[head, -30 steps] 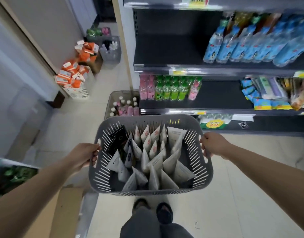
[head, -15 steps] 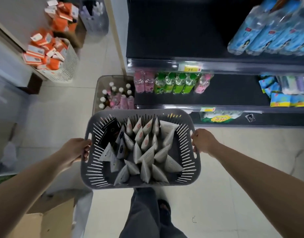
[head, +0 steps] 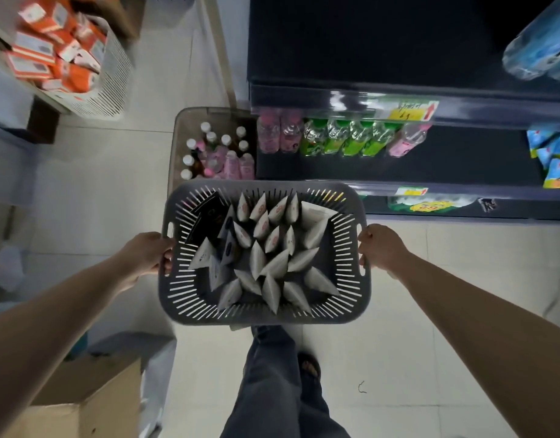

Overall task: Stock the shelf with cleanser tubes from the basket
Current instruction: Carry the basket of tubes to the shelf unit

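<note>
- Left hand [head: 144,256] and right hand [head: 381,248]: fingers curled on the side handles of grey slotted plastic basket [head: 345,289], held above the floor.
- White cleanser tubes [head: 272,260] stand packed inside (none shelved), before the dark metal shelf [head: 462,159].

Little here is legible. Just ahead of the right hand [head: 383,248] and its fingers, a round yellow sticker [head: 430,206] on a green-and-white pack [head: 398,203] shows red digits, seemingly 8.9 but blurred. Farther beyond the fingers, a yellow paper price tag [head: 409,110] on the upper dark shelf edge [head: 304,99] bears smeared, unreadable writing. Left of those fingers, the white cleanser tubes [head: 274,270] in the grey slatted plastic basket [head: 351,295] carry small red marks, illegible.
</note>
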`<action>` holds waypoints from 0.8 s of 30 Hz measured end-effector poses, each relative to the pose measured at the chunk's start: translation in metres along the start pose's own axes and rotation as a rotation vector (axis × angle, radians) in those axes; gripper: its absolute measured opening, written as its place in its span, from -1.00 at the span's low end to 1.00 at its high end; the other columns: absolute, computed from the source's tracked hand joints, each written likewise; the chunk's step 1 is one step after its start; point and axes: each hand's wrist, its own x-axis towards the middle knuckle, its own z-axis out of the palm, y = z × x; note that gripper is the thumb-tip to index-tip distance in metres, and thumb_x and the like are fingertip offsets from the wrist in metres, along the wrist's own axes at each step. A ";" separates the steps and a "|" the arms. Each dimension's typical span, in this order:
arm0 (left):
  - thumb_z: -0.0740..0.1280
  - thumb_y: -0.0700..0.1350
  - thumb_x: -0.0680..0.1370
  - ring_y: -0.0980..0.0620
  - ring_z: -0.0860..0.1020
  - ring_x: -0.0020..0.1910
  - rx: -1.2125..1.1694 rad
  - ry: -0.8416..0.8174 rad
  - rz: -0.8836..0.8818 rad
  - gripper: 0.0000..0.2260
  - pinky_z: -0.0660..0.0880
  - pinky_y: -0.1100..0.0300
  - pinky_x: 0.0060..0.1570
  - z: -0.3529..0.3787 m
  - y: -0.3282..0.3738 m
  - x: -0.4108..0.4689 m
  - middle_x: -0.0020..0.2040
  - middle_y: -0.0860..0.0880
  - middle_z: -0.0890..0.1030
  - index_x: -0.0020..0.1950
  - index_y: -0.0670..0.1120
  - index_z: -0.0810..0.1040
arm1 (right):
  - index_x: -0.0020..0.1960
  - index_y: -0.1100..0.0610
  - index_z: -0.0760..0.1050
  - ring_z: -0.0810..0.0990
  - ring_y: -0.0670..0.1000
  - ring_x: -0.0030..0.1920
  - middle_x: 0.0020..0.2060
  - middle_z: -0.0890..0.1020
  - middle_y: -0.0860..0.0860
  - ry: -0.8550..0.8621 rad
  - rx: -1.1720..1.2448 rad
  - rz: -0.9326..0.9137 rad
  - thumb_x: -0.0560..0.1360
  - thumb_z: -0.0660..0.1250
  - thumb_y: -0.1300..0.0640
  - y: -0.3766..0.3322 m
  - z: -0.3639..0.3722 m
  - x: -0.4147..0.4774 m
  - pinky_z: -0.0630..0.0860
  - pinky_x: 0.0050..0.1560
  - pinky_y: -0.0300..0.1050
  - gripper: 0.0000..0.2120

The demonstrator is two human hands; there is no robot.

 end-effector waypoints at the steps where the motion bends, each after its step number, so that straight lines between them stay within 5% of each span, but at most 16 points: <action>1: 0.21 -0.22 0.60 -0.09 0.49 -0.28 0.011 0.001 -0.005 -0.82 0.56 0.17 -0.38 0.000 0.000 0.004 -0.17 -0.28 0.52 0.07 -0.32 0.51 | -0.08 0.19 0.44 0.52 0.14 -0.30 -0.17 0.58 0.21 -0.005 0.004 0.003 0.55 0.14 0.24 0.000 0.002 0.004 0.57 -0.06 0.06 -0.88; 5: 0.22 -0.26 0.56 -0.10 0.52 -0.23 0.042 -0.001 -0.029 -0.79 0.55 0.12 -0.26 0.003 -0.005 0.017 -0.15 -0.30 0.55 0.08 -0.38 0.50 | -0.26 0.10 0.37 0.52 0.17 -0.25 -0.17 0.57 0.19 -0.019 0.019 0.015 0.54 0.15 0.25 -0.003 0.007 0.013 0.58 -0.02 0.08 -0.79; 12: 0.19 -0.28 0.57 -0.13 0.53 -0.21 0.081 0.015 -0.051 -0.78 0.54 0.02 -0.11 0.006 -0.016 0.035 -0.11 -0.33 0.57 0.08 -0.42 0.48 | -0.11 0.16 0.44 0.53 0.14 -0.20 -0.14 0.58 0.21 -0.012 0.065 0.043 0.56 0.13 0.22 -0.002 0.018 0.023 0.55 -0.06 0.04 -0.87; 18: 0.16 -0.33 0.56 -0.16 0.56 -0.17 0.136 -0.020 -0.041 -0.83 0.56 -0.02 -0.05 0.006 -0.024 0.040 -0.08 -0.36 0.58 0.04 -0.37 0.50 | -0.18 0.12 0.41 0.52 0.09 -0.32 -0.23 0.57 0.14 -0.020 0.091 0.054 0.56 0.14 0.23 0.003 0.024 0.030 0.52 -0.23 -0.11 -0.83; 22: 0.23 -0.35 0.56 -0.19 0.61 -0.09 0.090 -0.107 -0.033 -0.86 0.62 0.25 -0.29 -0.002 -0.027 0.038 -0.02 -0.32 0.62 0.09 -0.29 0.53 | -0.25 0.13 0.40 0.52 0.11 -0.36 -0.31 0.54 0.12 -0.060 0.171 0.113 0.56 0.11 0.29 0.001 0.022 0.034 0.56 -0.19 -0.01 -0.76; 24: 0.24 -0.34 0.57 -0.17 0.61 -0.05 0.059 -0.164 -0.012 -0.86 0.61 0.22 -0.21 -0.006 -0.029 0.037 -0.01 -0.30 0.62 0.09 -0.25 0.54 | -0.24 0.18 0.40 0.50 0.11 -0.39 -0.35 0.51 0.13 -0.087 0.271 0.171 0.54 0.07 0.40 -0.001 0.019 0.034 0.53 -0.24 -0.04 -0.74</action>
